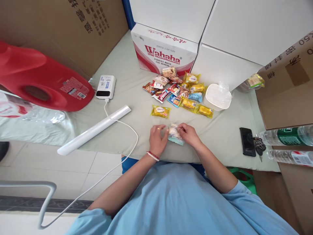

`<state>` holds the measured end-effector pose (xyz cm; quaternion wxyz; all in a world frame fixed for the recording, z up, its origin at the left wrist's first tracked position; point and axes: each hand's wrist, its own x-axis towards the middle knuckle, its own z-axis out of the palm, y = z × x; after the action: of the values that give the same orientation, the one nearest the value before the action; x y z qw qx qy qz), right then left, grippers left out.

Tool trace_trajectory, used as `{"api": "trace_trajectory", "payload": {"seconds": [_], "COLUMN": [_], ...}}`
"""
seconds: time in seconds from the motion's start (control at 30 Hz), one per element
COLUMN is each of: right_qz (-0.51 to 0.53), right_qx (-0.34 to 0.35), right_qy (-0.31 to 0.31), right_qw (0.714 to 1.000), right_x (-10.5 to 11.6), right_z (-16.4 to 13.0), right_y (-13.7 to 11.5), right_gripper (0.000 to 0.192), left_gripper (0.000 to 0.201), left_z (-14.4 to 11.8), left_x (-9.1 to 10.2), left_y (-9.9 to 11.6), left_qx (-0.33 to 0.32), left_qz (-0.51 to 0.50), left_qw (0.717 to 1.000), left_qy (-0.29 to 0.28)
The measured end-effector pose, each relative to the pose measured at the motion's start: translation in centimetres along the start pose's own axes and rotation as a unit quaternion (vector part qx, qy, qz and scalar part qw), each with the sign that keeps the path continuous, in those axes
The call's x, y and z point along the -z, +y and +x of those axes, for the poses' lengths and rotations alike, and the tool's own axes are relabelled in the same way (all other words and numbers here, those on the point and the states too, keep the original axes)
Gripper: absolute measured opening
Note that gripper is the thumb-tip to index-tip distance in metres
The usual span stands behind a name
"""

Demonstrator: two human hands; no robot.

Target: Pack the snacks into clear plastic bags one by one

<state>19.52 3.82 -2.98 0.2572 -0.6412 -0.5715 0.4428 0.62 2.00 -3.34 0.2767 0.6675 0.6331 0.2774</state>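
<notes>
Between my hands a small snack packet, clear with a pale blue-green lower edge, lies on the cloth-covered table. At its right side, my right hand is closed, thumb and forefinger pinching the packet's edge. My left hand rests on the cloth at the left, fingers bent and apart, the thumb close to the packet's left edge; whether it touches I cannot tell. Just beyond my left hand lies a yellow-wrapped snack. Farther back is a loose pile of small wrapped snacks in several colours.
Right of the pile stands a white plastic tub with clear film. A Wahaba-like water carton backs the table. To the left are a power bank, a white tube and a red jug; at right, a phone, keys and bottles.
</notes>
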Motion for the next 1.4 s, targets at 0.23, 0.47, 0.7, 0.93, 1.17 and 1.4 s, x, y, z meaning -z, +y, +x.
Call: {"api": "trace_trajectory", "payload": {"seconds": [0.23, 0.47, 0.7, 0.93, 1.17, 1.4], "right_qz": [0.106, 0.371, 0.231, 0.077, 0.105, 0.181], "right_qx": [-0.013, -0.034, -0.040, -0.015, -0.047, -0.002], "right_qy": [0.010, 0.007, 0.031, 0.020, 0.138, 0.454], "right_qw": [0.994, 0.928, 0.972, 0.997, 0.984, 0.873], "right_x": [-0.5, 0.5, 0.6, 3.3, 11.7, 27.9], "right_z": [-1.4, -4.2, -4.4, -4.8, -6.2, 0.1], "right_y": [-0.6, -1.4, 1.9, 4.2, 7.1, 8.6], "right_gripper": [0.023, 0.036, 0.040, 0.030, 0.045, 0.051], "left_gripper": [0.031, 0.029, 0.052, 0.046, 0.030, 0.044], "left_z": [1.5, -2.0, -4.3, -3.9, -3.4, -3.7], "left_x": [-0.8, -0.7, -2.7, 0.1, 1.9, 1.6], "left_y": [2.5, 4.8, 3.5, -1.1, -7.2, -6.5], "left_qx": [0.030, -0.202, -0.326, -0.315, -0.296, -0.325], "left_qz": [0.094, 0.128, 0.135, 0.083, 0.168, 0.232], "left_qw": [0.991, 0.971, 0.928, 0.940, 0.940, 0.914], "left_qy": [-0.096, -0.003, -0.118, -0.105, 0.024, 0.070]}}
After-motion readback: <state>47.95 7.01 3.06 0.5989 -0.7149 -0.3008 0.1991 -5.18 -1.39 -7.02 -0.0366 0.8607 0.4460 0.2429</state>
